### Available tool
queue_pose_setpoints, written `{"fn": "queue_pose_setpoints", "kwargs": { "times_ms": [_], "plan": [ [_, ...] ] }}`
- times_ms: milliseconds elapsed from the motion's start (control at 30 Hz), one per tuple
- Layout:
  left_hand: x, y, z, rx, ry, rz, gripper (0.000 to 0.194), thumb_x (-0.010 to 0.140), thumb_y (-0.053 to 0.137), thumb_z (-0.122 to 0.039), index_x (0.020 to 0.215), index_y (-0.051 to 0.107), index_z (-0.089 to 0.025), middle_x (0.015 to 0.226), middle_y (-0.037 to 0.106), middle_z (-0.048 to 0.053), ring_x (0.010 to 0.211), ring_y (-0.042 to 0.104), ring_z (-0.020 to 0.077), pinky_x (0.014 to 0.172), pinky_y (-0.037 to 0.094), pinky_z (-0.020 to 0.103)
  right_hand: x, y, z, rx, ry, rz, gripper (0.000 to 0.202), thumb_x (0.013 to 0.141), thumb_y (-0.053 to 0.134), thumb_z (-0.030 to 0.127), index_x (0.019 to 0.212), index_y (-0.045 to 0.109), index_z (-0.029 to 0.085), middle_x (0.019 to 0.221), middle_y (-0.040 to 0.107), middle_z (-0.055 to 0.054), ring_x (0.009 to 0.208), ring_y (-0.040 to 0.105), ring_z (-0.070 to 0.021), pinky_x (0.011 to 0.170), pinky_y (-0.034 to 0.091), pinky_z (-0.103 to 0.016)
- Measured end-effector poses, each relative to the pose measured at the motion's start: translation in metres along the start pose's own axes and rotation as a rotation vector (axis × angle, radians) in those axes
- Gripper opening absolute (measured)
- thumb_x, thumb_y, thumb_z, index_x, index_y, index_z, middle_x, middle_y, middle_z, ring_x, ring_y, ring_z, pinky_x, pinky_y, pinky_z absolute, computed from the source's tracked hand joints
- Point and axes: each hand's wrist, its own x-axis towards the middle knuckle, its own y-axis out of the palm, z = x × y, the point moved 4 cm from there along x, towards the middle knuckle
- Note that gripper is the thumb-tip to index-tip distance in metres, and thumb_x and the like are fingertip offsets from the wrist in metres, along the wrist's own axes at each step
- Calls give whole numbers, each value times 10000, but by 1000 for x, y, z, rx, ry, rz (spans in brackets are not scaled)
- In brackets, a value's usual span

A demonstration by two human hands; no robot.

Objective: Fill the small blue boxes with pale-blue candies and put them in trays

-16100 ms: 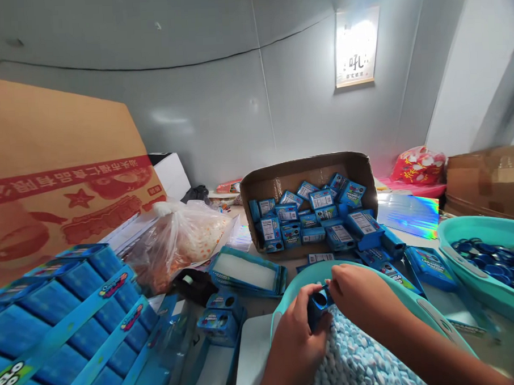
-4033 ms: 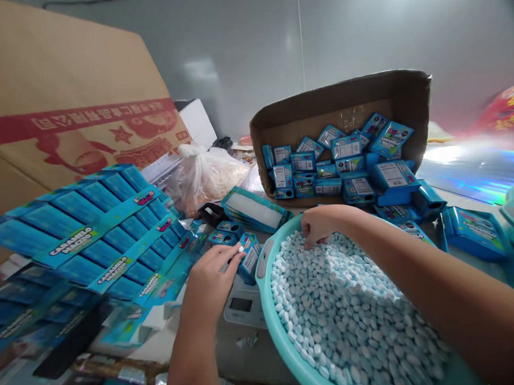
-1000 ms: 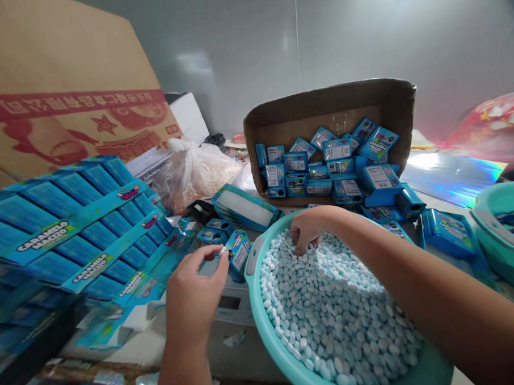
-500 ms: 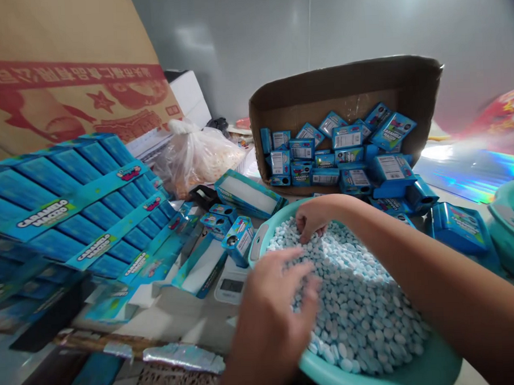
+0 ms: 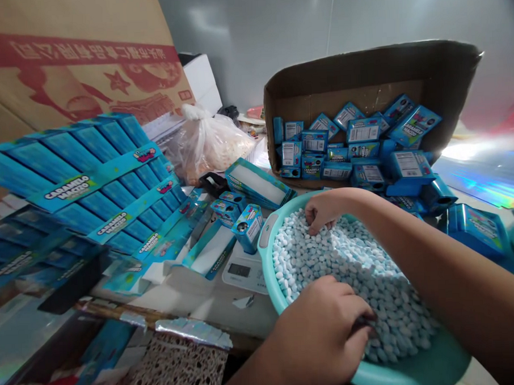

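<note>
Blue cardboard display packs (image 5: 112, 193) stand stacked at the left of the tabletop (image 5: 193, 300), rows of boxes tilted. To their right, a scale (image 5: 245, 271) sits near the front edge; at it a small box (image 5: 248, 227), blue with a white side panel, stands upright, long axis vertical.

Next is a turquoise basin (image 5: 282, 296), set at the front edge, its grey-trimmed handle (image 5: 267, 232) pointing left towards the scale. It holds candies (image 5: 398, 311): small, smooth, oval, pale blue and white, heaped unevenly. Their long axes lie in all directions.

The right hand (image 5: 323, 210) is inside the far left part of the basin, fingers bent down into the candies. The left hand (image 5: 326, 325) is over the near side, fingers curled at the candies. Whether either hand grips any cannot be told.

Behind the basin, towards the back edge, an open carton (image 5: 371, 65) contains jumbled blue boxes (image 5: 363, 131).
</note>
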Motion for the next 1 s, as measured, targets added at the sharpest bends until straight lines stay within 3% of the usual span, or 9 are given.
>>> {"fn": "queue_pose_setpoints", "kwargs": {
  "times_ms": [233, 433, 667, 767, 867, 1000],
  "plan": [
    [-4, 4, 1, 26, 66, -98, 113, 913, 575, -156, 925, 687, -167, 886, 701, 23, 886, 604, 163, 837, 469, 284, -1, 0, 1, -20, -2, 6, 470, 615, 863, 524, 881, 686, 180, 739, 663, -16, 749, 670, -191, 653, 571, -273],
    [-6, 1, -1, -10, 148, -215, 128, 916, 565, -135, 951, 687, -148, 878, 718, 42, 848, 620, 166, 772, 486, 282, -1, -1, 1, -32, -22, 0, 455, 635, 856, 501, 909, 688, 179, 826, 688, -33, 747, 675, -185, 641, 574, -272],
    [-8, 3, -5, 16, 229, -294, 121, 918, 571, -123, 974, 677, -142, 855, 703, 50, 844, 621, 169, 763, 512, 290, -4, -1, 2, -46, -30, -11, 422, 664, 845, 496, 893, 695, 174, 745, 667, -24, 720, 664, -181, 629, 555, -266],
    [-15, -19, 2, 112, 219, -470, 129, 925, 570, -98, 1001, 663, -143, 890, 701, 48, 878, 621, 169, 825, 519, 308, -4, -1, 3, -52, -23, -18, 417, 658, 847, 505, 872, 693, 182, 728, 659, -18, 719, 659, -180, 625, 548, -260],
    [-29, -61, 21, 351, 74, -743, 103, 932, 586, -105, 969, 674, -146, 912, 714, 51, 898, 638, 168, 863, 519, 311, -5, -1, 4, -54, -10, -7, 401, 674, 841, 497, 854, 687, 173, 737, 659, -22, 720, 650, -171, 638, 548, -258],
    [-51, -109, 52, 643, -123, -947, 121, 932, 610, -170, 945, 729, -149, 916, 749, 61, 887, 674, 192, 873, 539, 327, -6, -1, 5, -50, 1, -8, 457, 655, 857, 489, 912, 682, 154, 799, 674, -37, 742, 656, -176, 667, 552, -275]
  ]
}}
